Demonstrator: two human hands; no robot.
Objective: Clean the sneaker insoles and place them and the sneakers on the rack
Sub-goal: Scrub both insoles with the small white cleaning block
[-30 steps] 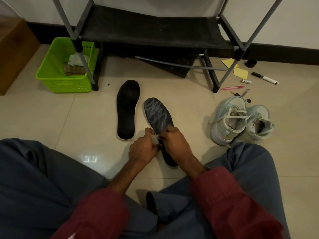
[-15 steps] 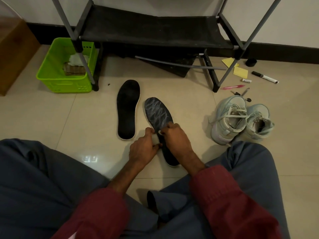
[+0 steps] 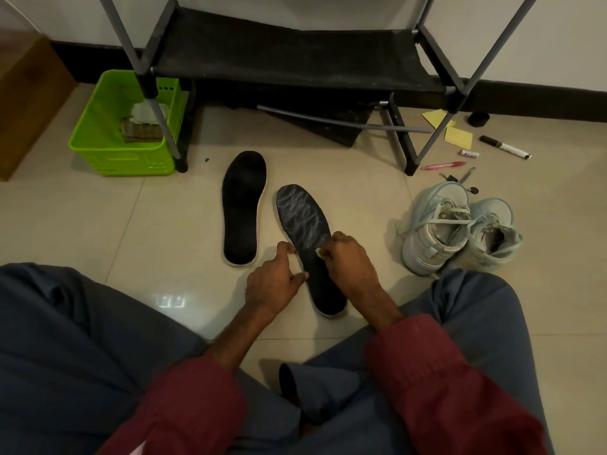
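Two dark insoles lie on the tiled floor in front of me. The left insole (image 3: 243,205) is plain black with a white rim. The right insole (image 3: 303,221) carries pale chalky streaks on its front half. My right hand (image 3: 351,264) presses a small whitish wipe (image 3: 318,252) onto its middle. My left hand (image 3: 274,280) rests at the insole's left edge, fingertips touching the rim. A pair of pale mint sneakers (image 3: 460,231) lies to the right. The black rack (image 3: 295,57) stands behind the insoles.
A green basket (image 3: 108,149) with cloths sits at the left by a rack leg. A loose grey rod (image 3: 341,121) lies under the rack. Yellow notes (image 3: 458,136), a marker (image 3: 504,147), a pink pen (image 3: 443,165) and a black cap are scattered behind the sneakers. My legs frame the foreground.
My right hand has slid a little forward along the streaked insole with the wipe. My left hand has let go of the wipe and moved back to the insole's edge.
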